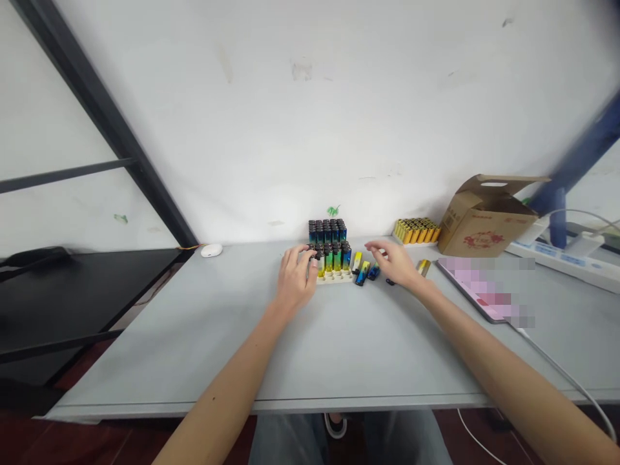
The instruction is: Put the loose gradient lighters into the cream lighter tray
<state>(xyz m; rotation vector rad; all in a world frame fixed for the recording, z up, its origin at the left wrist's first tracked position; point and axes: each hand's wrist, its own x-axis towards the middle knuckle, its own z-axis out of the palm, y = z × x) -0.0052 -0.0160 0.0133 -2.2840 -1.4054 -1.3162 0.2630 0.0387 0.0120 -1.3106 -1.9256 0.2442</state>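
Upright lighters (336,257) in green, blue and yellow stand in rows in a pale tray (334,278). Behind them is a second block of dark blue lighters (328,231). My left hand (296,274) is at the tray's left side, thumb and fingers bent around a lighter at its front left corner. Several loose lighters (361,274) lie on the table right of the tray. My right hand (394,261) hovers over their right part, thumb and forefinger close together; whatever may be between the fingertips is too small to make out.
A block of yellow lighters (417,231) stands by the wall, beside an open cardboard box (484,223). On the right are a tablet-like device (472,287) with a cable and a white power strip (571,261). A small white case (212,250) lies at the back left.
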